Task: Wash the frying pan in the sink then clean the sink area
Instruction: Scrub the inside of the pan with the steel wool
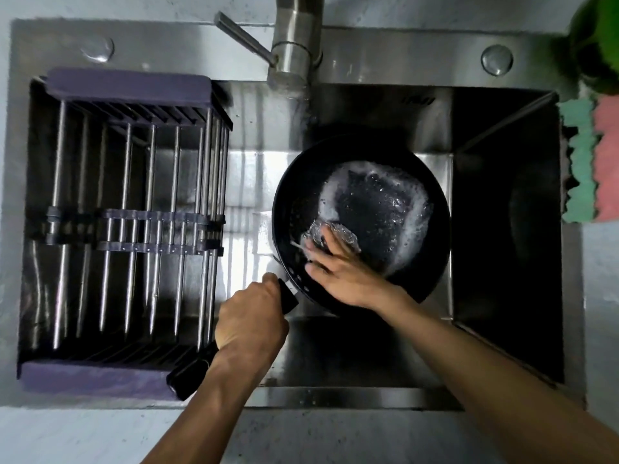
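Observation:
A black frying pan (415, 249) sits in the steel sink (502, 329), with soapy foam and water spread over its inside. My left hand (249, 318) grips the pan's black handle (189, 375), which sticks out toward the front left. My right hand (341, 267) reaches into the pan and presses a steel wool scrubber (316, 233) against the pan's near-left inside surface.
A purple and steel dish rack (130, 222) fills the sink's left half. The faucet (294, 51) stands at the back centre. Green and pink sponges (593, 159) lie on the right rim below a green bottle (599, 41). Grey counter runs along the front.

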The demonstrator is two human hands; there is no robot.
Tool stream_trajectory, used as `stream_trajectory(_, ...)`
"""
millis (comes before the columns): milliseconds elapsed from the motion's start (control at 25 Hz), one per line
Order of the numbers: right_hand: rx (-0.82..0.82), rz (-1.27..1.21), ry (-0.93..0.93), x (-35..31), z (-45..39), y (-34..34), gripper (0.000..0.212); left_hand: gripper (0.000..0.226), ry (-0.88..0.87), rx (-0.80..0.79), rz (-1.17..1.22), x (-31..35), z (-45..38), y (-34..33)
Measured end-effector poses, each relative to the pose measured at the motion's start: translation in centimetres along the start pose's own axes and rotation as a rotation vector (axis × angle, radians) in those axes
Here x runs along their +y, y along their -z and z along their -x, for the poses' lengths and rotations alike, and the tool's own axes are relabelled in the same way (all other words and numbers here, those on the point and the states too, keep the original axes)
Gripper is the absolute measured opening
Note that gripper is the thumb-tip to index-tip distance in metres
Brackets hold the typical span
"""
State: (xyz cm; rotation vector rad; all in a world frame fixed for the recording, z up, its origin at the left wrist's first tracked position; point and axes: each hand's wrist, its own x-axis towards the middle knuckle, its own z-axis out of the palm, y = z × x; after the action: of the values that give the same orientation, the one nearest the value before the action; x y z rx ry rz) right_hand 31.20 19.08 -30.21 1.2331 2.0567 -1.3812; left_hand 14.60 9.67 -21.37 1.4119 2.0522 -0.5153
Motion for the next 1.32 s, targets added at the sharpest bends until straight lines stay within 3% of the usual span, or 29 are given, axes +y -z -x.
stream_trajectory(80,0.095,-0.043,-0.088,0.9,-2.5,3.5,0.056,0.032,0.004,0.0,0.03,-0.1,-0.2,0.0)
stream_trajectory(160,0.087,0.127,-0.209,2.4,-0.7,4.1,0.057,0.032,0.003,-0.006,0.029,-0.2,-0.1,0.2)
stream_trajectory(280,0.018,0.088,0.02,-0.5,0.6,-0.2,0.054,0.032,0.002,-0.001,0.018,-0.1,0.0,0.3)
stream_trajectory(360,0.094,-0.055,-0.037,0.2,-1.4,2.5,0.053,0.031,0.01,-0.006,0.033,0.0,-0.2,0.2)
stream_trajectory(440,0.09,0.058,-0.172,1.7,0.0,3.9,0.054,0.03,0.011,-0.004,0.051,-0.1,0.0,0.3)
stream_trajectory(520,0.007,0.128,-0.066,1.0,1.2,0.8,0.052,0.031,0.0,0.001,0.043,-0.2,0.1,0.5)
stream_trajectory(600,-0.007,-0.022,-0.004,-0.5,-0.5,0.9,0.055,0.032,-0.01,-0.005,0.042,0.0,0.0,0.4)
stream_trajectory(680,0.102,-0.04,-0.115,1.3,-2.2,3.3,0.062,0.032,-0.003,-0.011,0.057,-0.1,0.0,0.3)
stream_trajectory(760,0.085,0.078,-0.196,2.2,0.0,2.3,0.065,0.032,-0.007,0.005,0.051,-0.1,0.1,0.4)
stream_trajectory(880,0.009,-0.033,0.064,-0.9,-0.2,-0.7,0.064,0.03,-0.01,0.019,0.037,0.0,0.1,0.2)
stream_trajectory(920,0.052,-0.107,0.051,-0.7,-1.6,1.2,0.064,0.031,-0.005,0.012,0.04,0.1,0.1,0.3)
stream_trajectory(1000,0.177,-0.068,-0.154,1.6,-1.6,4.1,0.061,0.031,0.004,-0.002,0.045,0.0,0.0,0.4)
stream_trajectory(1080,0.165,-0.047,-0.219,2.8,1.3,2.3,0.056,0.032,0.002,0.002,0.036,0.1,0.2,0.8)
stream_trajectory(1200,0.14,-0.176,0.024,-1.1,-0.3,-0.5,0.051,0.031,-0.003,-0.012,0.034,0.1,0.2,0.7)
stream_trajectory(1320,0.196,-0.097,-0.229,0.7,-2.6,2.6,0.06,0.032,-0.007,-0.017,0.04,0.0,-0.1,0.5)
